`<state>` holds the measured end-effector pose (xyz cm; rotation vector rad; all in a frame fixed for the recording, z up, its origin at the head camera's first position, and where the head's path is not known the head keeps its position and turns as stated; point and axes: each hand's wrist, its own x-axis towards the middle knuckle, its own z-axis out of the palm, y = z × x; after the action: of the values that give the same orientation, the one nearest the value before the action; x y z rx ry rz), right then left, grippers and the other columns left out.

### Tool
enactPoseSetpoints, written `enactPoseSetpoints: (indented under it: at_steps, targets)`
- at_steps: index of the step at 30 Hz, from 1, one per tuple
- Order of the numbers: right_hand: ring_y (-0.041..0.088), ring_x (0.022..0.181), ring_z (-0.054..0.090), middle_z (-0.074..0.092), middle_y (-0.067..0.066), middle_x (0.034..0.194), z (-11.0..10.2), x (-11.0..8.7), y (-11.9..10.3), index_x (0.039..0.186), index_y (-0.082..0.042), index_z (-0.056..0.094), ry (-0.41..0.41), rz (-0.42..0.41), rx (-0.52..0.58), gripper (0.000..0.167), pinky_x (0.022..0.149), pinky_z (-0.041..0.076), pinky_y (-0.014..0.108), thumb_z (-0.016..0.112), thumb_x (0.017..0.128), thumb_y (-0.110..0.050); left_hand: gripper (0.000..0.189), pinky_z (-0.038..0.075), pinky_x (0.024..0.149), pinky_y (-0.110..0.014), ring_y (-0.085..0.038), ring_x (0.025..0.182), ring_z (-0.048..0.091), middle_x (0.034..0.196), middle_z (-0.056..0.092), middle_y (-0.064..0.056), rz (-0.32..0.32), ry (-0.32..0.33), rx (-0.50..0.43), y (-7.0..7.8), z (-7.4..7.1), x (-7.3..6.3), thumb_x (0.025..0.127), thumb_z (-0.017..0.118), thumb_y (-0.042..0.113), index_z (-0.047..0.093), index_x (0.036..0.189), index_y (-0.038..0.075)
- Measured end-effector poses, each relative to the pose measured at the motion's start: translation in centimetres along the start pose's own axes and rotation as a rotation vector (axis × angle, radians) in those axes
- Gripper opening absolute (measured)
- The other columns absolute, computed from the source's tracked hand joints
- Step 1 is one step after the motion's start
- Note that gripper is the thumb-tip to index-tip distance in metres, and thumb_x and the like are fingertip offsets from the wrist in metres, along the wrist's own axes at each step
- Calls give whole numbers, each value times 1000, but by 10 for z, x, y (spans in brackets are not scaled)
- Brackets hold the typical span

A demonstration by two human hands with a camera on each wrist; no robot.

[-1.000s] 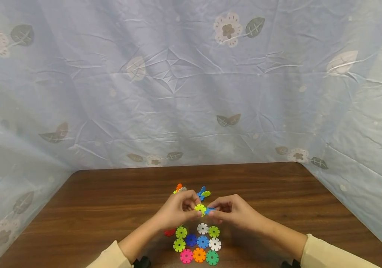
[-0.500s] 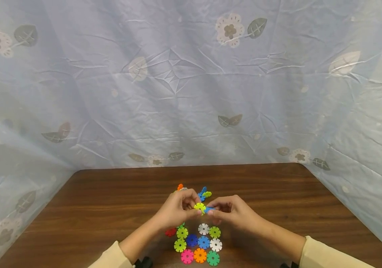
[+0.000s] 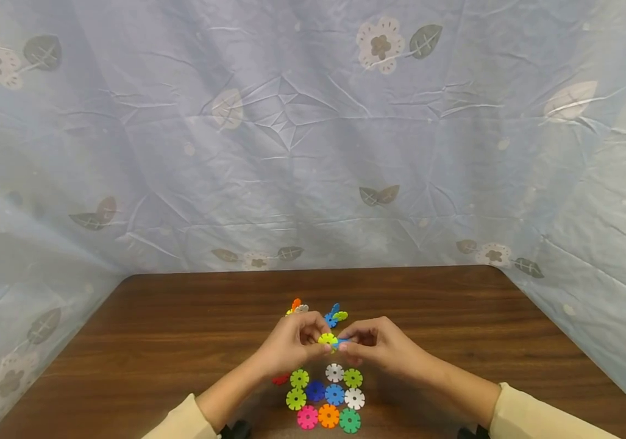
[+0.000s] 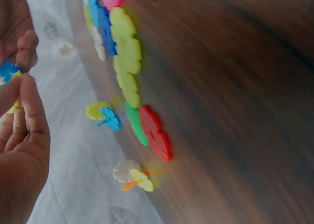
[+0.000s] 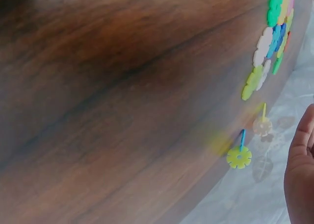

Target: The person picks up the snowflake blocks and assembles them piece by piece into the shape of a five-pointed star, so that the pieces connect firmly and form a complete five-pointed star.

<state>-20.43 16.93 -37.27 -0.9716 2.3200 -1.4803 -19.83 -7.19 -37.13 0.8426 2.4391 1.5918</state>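
Note:
Between thumb and fingers my left hand (image 3: 292, 342) pinches a yellow notched snowflake disc (image 3: 326, 338), its flat face turned to the head camera. My right hand (image 3: 383, 345) pinches a blue snowflake disc (image 3: 342, 343), seen nearly edge-on. The two discs meet at their rims, held above the table. In the left wrist view the blue disc (image 4: 8, 71) shows past the left thumb, with the right hand (image 4: 18, 33) beyond it. Most of the right hand's fingers fall outside the right wrist view.
Loose discs lie flat nearer the body, among them a pink disc (image 3: 308, 417), an orange disc (image 3: 328, 416) and a red disc (image 4: 156, 133). Behind the hands stand a blue-and-green joined cluster (image 3: 332, 318) and an orange, white and yellow cluster (image 4: 140, 179). A patterned curtain (image 3: 313, 152) surrounds the wooden table (image 3: 181, 329).
Both hands keep their grips at nearly the same spot. The blue disc appears slightly more edge-on and closer against the yellow one. The head view has shifted a little.

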Motion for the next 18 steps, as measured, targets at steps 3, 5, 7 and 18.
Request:
enactPoseSetpoints:
  at_steps: [3,5,7,18]
  targets:
    - [12,74,70,76,20,91,-3,4,-3,111,-2,76,4,22,-18,25,72,62,27,66,104,-25,17,54,66,-18,-6,72,59,88,68,-12,8,23,32,-2,-1,-1,95,76,6,68,109,2]
    - [16,75,72,76,21,93,-7,6,-4,112,-1,76,-7,34,-3,26,74,64,31,65,105,-24,22,54,69,-19,-5,74,58,91,67,-10,36,28,72,-3,-2,-2,95,76,9,68,116,6]
    - [18,76,73,76,20,93,-12,8,-4,112,0,76,-27,54,22,27,76,65,36,64,105,-23,26,55,71,-20,-4,75,58,94,66,-8,74,25,113,-3,-3,-3,95,76,10,69,120,8]
    - [10,84,66,71,21,100,-24,-1,13,122,4,68,-137,44,-30,29,74,60,25,63,106,-19,29,54,71,-21,-3,75,58,90,67,-7,62,84,89,-1,-4,-5,94,78,11,69,122,6]
